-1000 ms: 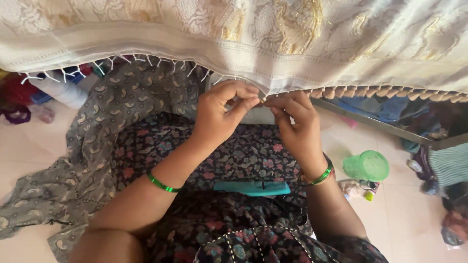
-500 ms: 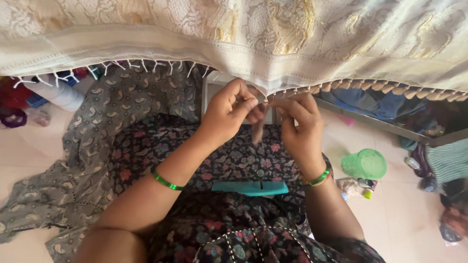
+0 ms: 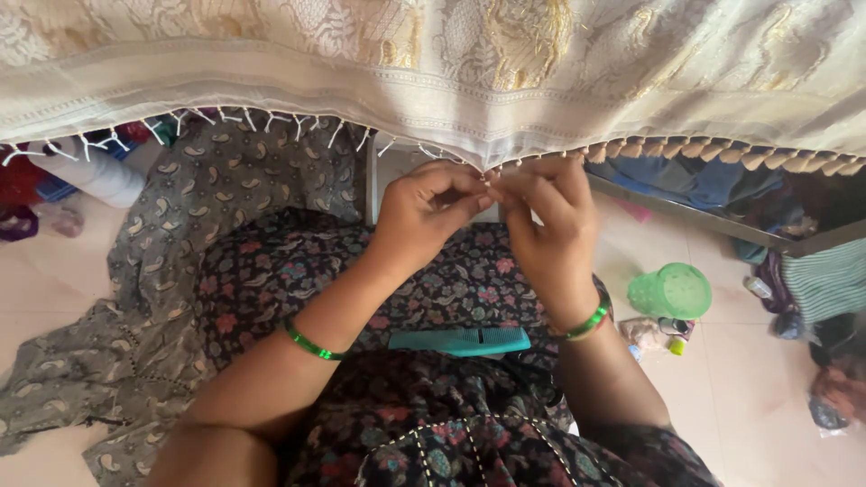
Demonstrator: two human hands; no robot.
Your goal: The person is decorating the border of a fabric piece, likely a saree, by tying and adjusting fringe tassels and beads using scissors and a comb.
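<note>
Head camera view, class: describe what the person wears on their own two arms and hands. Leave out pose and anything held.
Both forearms are bare, with no sleeves reaching them. The left hand has a thin shiny green bangle on its wrist. The right hand has a green bangle with a reddish-gold one beside it. No rings or gloves show on the fingers.

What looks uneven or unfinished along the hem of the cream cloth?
The fringe differs by side: right of the hands sit neat tan tassels; left of them only loose white threads hang.
</note>
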